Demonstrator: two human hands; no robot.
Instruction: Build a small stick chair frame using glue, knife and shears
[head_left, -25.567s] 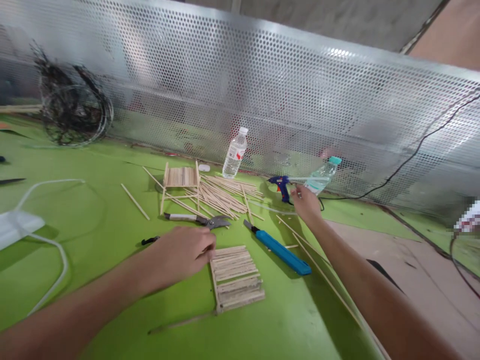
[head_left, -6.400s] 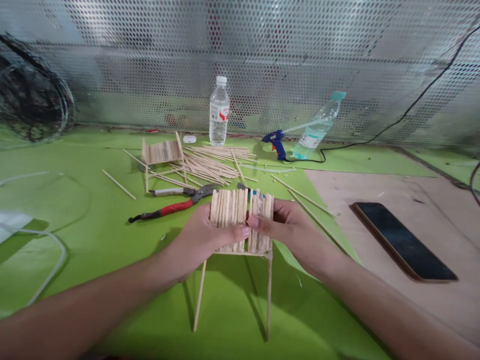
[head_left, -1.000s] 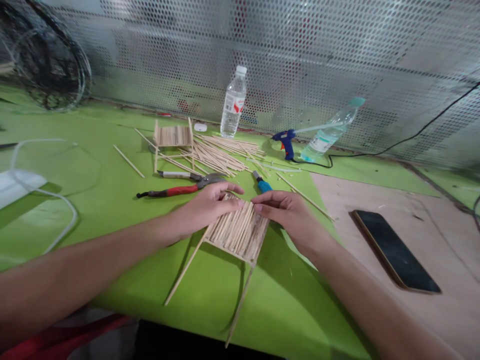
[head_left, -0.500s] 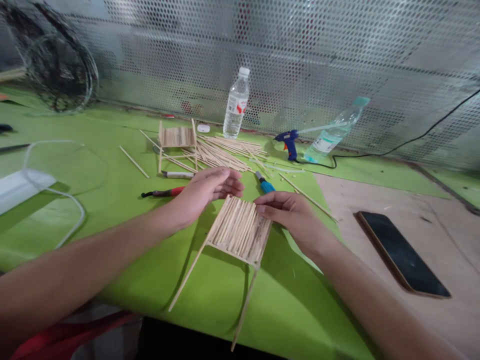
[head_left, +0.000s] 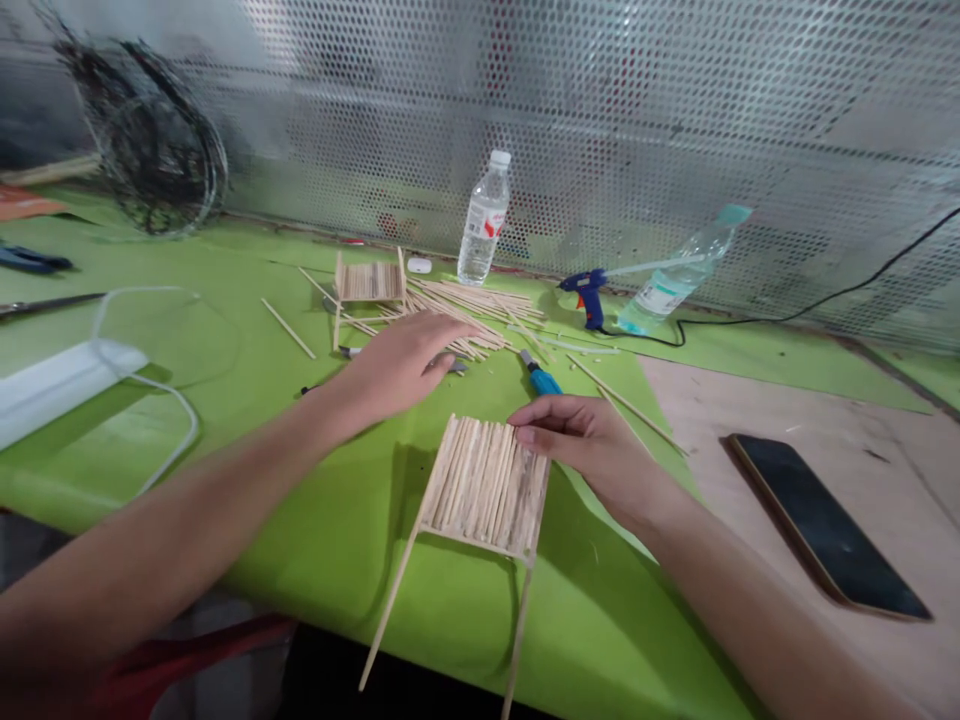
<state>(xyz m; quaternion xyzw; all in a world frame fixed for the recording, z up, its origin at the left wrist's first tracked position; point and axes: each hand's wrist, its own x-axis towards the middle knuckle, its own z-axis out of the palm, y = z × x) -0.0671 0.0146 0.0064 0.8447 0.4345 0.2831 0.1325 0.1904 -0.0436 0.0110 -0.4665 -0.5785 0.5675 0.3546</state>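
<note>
My right hand [head_left: 592, 440] pinches the far right corner of a small stick chair frame [head_left: 484, 485] between thumb and fingers. Its panel is a row of thin wooden sticks, with two long legs slanting toward me. Palm down, my left hand [head_left: 401, 362] is stretched out at the near side of a pile of loose wooden sticks [head_left: 480, 310], its fingers extended and apart from the thumb. A grey metal tool tip [head_left: 456, 367] shows by that thumb; the rest of the tool is hidden under the hand.
Behind the pile stand a second stick chair [head_left: 370, 282] and a water bottle [head_left: 484, 225]. A blue glue gun [head_left: 589, 295] leans near a tilted green-capped bottle [head_left: 679, 280]. A blue-handled tool [head_left: 544, 380] lies beyond my right hand. A phone [head_left: 832, 525] rests at right.
My left hand has moved away from the stick frame, forward and left, and turned palm down over the tools by the pile. My right hand keeps its pinch; the view has shifted slightly.
</note>
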